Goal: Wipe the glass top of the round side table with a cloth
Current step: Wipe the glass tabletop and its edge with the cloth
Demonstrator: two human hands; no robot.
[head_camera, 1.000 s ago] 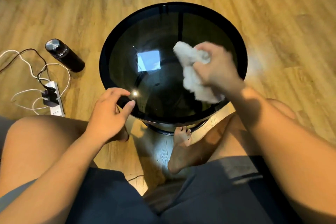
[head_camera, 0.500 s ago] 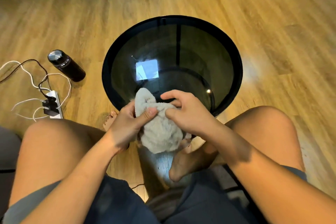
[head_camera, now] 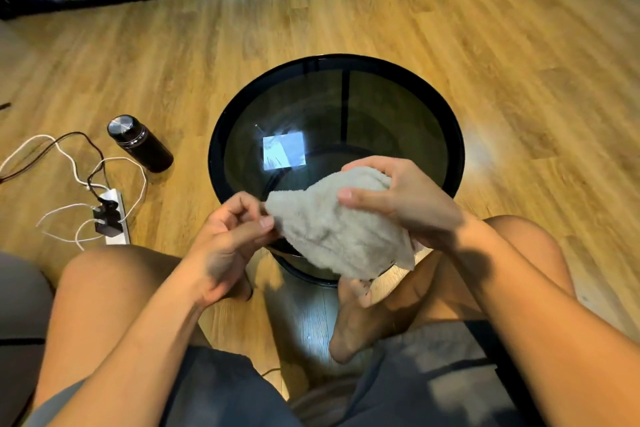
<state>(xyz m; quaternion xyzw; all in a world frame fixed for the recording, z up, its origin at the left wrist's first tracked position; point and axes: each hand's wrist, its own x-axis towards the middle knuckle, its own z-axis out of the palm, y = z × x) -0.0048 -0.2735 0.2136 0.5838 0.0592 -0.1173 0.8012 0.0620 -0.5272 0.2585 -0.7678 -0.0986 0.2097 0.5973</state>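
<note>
Since half a second ago the two hands have drawn apart and the cloth (head_camera: 332, 229), then bunched between them, is now stretched out wider and lifted off the glass. The left hand (head_camera: 228, 236) pinches the cloth's left corner between thumb and forefinger, its other fingers loosely curled behind. The right hand (head_camera: 408, 201) grips the cloth's upper right part, fingers curled over the top edge and the thumb pressed flat on the near face. The cloth hangs between the two sets of fingers, sagging below them and covering the near rim of the round side table (head_camera: 457, 163). Its dark glass top (head_camera: 381, 121) lies just beyond the fingertips, and a bright square reflection (head_camera: 284, 151) shows on it, above the left thumb. Below the right hand's fingers and under the hanging cloth, a bare foot (head_camera: 349, 319) rests on the wooden floor (head_camera: 519, 45) beside the table's base. Well to the left of the left hand's fingers a dark bottle (head_camera: 138, 144) with a metal cap stands on the floor, and nearer the person a white power strip (head_camera: 112, 218) lies with white cables (head_camera: 69, 156) looping from it.
</note>
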